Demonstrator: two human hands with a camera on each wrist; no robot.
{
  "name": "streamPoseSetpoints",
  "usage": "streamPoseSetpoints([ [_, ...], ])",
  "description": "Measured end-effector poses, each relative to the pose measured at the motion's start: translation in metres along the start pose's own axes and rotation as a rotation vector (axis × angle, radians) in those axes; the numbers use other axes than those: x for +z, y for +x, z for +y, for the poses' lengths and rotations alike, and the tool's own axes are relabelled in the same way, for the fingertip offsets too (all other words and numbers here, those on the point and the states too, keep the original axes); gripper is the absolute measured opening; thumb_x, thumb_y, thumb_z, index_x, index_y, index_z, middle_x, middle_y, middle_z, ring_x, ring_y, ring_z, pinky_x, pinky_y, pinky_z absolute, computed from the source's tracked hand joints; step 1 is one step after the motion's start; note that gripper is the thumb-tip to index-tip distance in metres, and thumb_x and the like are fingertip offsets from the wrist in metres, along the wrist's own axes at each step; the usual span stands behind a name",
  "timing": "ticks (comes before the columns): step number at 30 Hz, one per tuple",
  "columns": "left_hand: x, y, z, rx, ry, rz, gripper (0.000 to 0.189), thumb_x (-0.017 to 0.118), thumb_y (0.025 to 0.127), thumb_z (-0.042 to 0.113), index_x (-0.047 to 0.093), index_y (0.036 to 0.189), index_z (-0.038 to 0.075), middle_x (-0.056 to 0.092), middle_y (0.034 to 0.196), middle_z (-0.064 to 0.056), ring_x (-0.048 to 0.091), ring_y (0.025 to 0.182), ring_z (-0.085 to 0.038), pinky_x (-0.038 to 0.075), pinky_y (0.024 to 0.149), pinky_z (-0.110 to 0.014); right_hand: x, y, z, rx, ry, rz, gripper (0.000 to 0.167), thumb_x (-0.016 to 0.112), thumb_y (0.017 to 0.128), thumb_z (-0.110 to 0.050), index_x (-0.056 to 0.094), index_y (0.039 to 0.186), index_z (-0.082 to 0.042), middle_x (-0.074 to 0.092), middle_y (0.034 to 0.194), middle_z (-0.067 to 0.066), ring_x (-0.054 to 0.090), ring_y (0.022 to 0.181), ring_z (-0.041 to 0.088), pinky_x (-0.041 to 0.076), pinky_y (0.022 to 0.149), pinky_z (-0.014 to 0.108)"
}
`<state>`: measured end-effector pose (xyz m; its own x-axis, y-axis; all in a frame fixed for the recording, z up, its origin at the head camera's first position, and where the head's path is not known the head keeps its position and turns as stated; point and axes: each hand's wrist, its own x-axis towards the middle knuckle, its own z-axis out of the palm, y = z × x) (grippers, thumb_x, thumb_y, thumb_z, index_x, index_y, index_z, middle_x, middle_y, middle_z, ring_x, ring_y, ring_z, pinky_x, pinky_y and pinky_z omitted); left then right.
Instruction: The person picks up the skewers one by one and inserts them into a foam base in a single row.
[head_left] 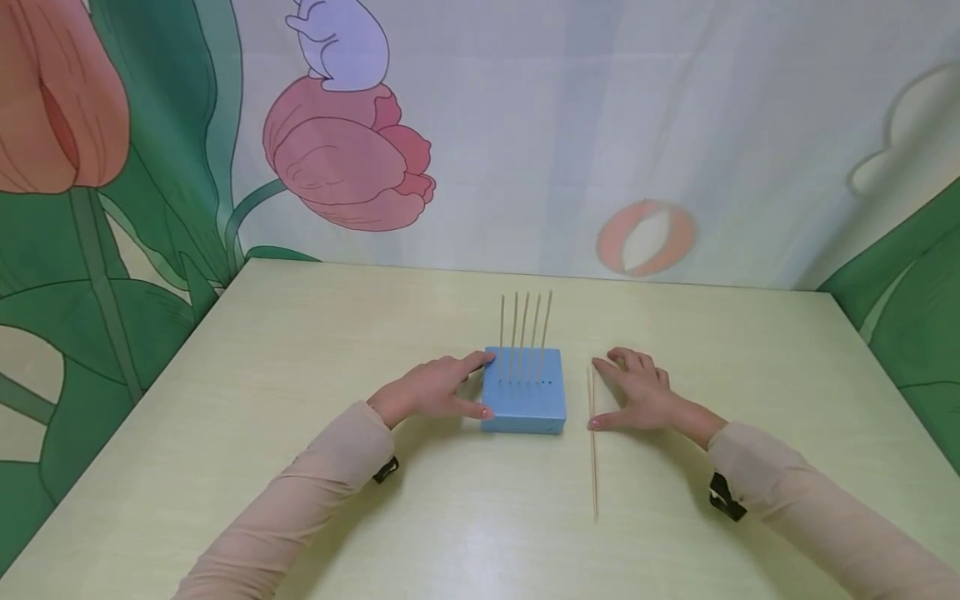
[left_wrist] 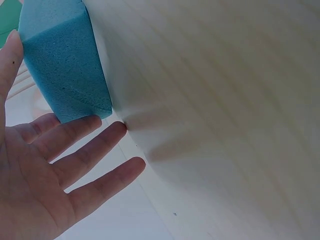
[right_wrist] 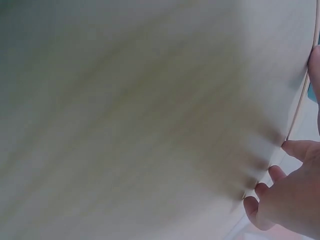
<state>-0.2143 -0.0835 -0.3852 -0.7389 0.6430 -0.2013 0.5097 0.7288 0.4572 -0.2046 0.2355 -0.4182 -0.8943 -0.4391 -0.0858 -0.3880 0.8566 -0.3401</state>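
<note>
A blue foam block stands on the table, with several thin wooden sticks upright in a row of holes in its top. At the right end of the row, two holes show no stick. My left hand rests against the block's left side, thumb near the front corner and index finger near the back one; its other fingers are spread straight in the left wrist view. Right of the block, two thin sticks lie close together. My right hand touches them with thumb and index fingertips set apart along their length, not pinching.
The pale wooden table reaches back to a printed curtain with tulips and a rabbit. Both sleeves come in from the near edge, and a black strap device shows beneath the right wrist.
</note>
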Motion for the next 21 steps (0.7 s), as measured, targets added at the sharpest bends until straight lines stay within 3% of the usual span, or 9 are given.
streamPoseSetpoints([
  [13, 0.0, 0.0, 0.0, 0.005, 0.004, 0.004, 0.084, 0.066, 0.08, 0.046, 0.024, 0.144, 0.012, 0.045, 0.135, -0.013, 0.046, 0.119, -0.026, 0.041, 0.09, -0.037, 0.001, 0.005, 0.001, 0.004, 0.139, 0.051, 0.097, 0.081, 0.062, -0.045, 0.03, 0.131, -0.001, 0.021, 0.138, 0.027, 0.018, 0.123, 0.047, 0.022, 0.087, 0.063],
  [21, 0.0, 0.0, 0.0, -0.003, 0.0, -0.002, 0.085, 0.065, 0.079, 0.048, 0.023, 0.145, 0.014, 0.045, 0.135, -0.012, 0.046, 0.119, -0.025, 0.041, 0.089, -0.037, -0.009, 0.0, -0.006, -0.016, 0.237, 0.166, 0.1, 0.086, 0.057, -0.032, 0.027, 0.132, -0.001, 0.028, 0.133, 0.025, 0.025, 0.118, 0.043, 0.023, 0.091, 0.06],
])
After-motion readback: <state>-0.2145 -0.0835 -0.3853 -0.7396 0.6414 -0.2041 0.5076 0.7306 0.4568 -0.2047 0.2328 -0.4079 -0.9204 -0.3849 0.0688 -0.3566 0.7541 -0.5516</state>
